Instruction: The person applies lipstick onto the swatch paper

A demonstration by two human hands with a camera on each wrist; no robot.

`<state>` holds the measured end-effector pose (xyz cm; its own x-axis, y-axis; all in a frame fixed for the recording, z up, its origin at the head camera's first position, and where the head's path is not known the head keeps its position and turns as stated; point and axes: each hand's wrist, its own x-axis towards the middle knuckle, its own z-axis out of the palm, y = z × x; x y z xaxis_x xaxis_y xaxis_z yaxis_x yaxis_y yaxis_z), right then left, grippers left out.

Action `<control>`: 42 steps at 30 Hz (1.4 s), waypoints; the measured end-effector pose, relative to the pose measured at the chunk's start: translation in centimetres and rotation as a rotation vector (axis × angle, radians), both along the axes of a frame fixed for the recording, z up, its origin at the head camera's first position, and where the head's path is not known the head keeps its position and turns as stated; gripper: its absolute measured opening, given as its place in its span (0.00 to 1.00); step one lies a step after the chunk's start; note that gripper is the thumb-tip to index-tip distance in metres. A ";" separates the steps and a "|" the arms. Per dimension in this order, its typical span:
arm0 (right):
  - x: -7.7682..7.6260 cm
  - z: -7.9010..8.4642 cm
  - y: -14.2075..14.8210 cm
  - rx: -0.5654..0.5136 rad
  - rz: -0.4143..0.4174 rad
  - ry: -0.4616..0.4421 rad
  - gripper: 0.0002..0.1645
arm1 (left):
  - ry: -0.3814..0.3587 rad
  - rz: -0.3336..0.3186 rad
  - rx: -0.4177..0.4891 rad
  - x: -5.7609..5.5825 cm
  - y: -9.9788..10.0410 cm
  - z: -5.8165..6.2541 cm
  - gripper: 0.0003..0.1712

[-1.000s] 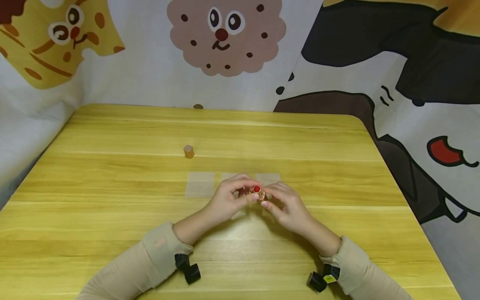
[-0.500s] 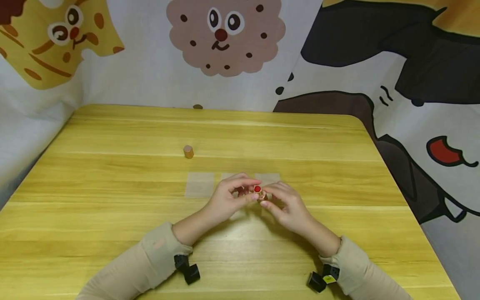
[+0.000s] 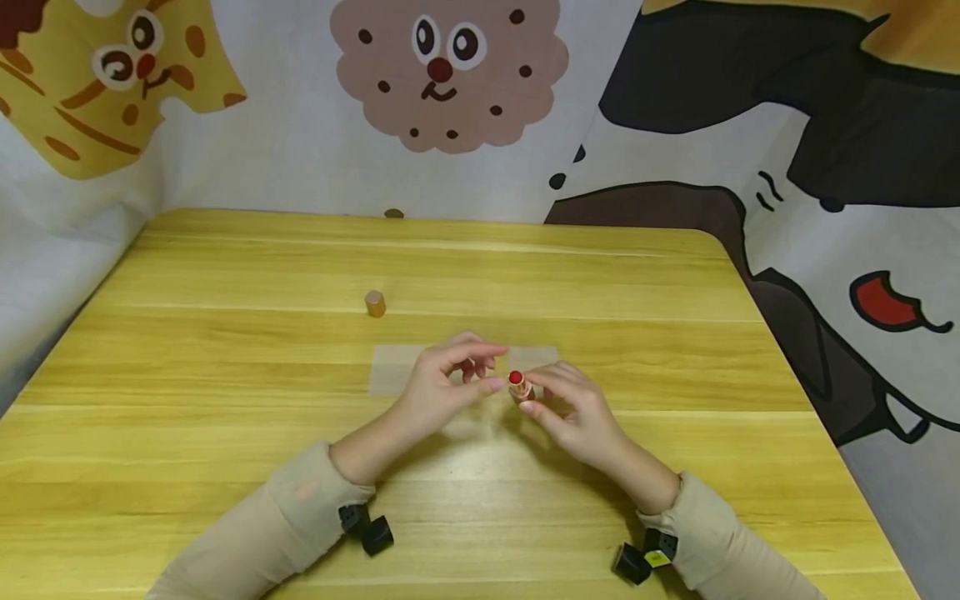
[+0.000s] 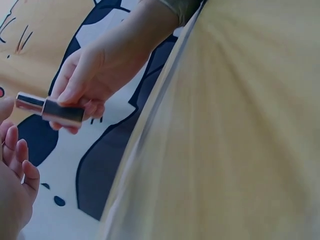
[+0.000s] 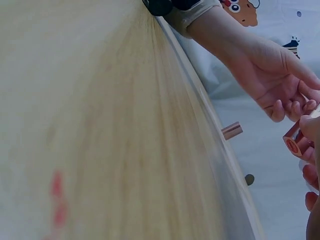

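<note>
An uncapped lipstick (image 3: 521,392) with a red tip and a rose-gold tube is pinched between the thumb and fingers of my right hand (image 3: 576,417), over the table's middle. My left hand (image 3: 442,382) hovers just left of it, thumb and fingers spread apart and holding nothing. In the left wrist view, the lipstick's shiny tube (image 4: 62,111) points toward the left hand. Its square base (image 5: 293,145) shows in the right wrist view. Farther back on the table stands the rose-gold lipstick cap (image 3: 376,305), away from both hands.
Pale square patches lie on the wooden table (image 3: 225,350): one at the left (image 3: 392,371) and one at the right (image 3: 534,358), partly behind the hands. A cartoon-printed cloth (image 3: 285,125) hangs behind the table. Black cameras (image 3: 366,530) sit at both wrists.
My left hand has let go of the lipstick and moved left, its fingers opening. My right hand keeps hold of the lipstick in nearly the same place.
</note>
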<state>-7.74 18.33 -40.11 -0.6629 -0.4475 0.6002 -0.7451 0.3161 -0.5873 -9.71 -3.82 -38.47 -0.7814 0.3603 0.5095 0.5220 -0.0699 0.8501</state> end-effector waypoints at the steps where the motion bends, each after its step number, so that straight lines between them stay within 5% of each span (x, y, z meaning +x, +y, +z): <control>1: 0.0 0.0 0.0 -0.001 -0.002 -0.007 0.18 | 0.013 0.009 -0.002 -0.1 -0.2 0.1 0.18; 11: 0.1 0.2 -0.3 -0.015 -0.012 -0.028 0.19 | 0.006 0.054 0.000 -0.2 -1.8 0.8 0.19; 29: 0.2 0.0 -0.3 0.000 -0.006 -0.027 0.17 | -0.071 0.114 -0.060 1.8 0.7 0.2 0.18; 36: 0.4 0.1 -0.3 0.004 -0.011 -0.014 0.16 | -0.122 0.124 -0.029 2.3 1.5 0.2 0.14; 42: 0.6 0.3 -0.6 0.009 -0.010 -0.005 0.17 | -0.092 0.141 0.005 2.5 1.7 0.1 0.11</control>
<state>-7.16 17.76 -39.84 -0.6708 -0.4459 0.5926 -0.7386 0.3289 -0.5885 -7.26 -2.09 -38.37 -0.8676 0.2412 0.4347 0.4466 -0.0062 0.8947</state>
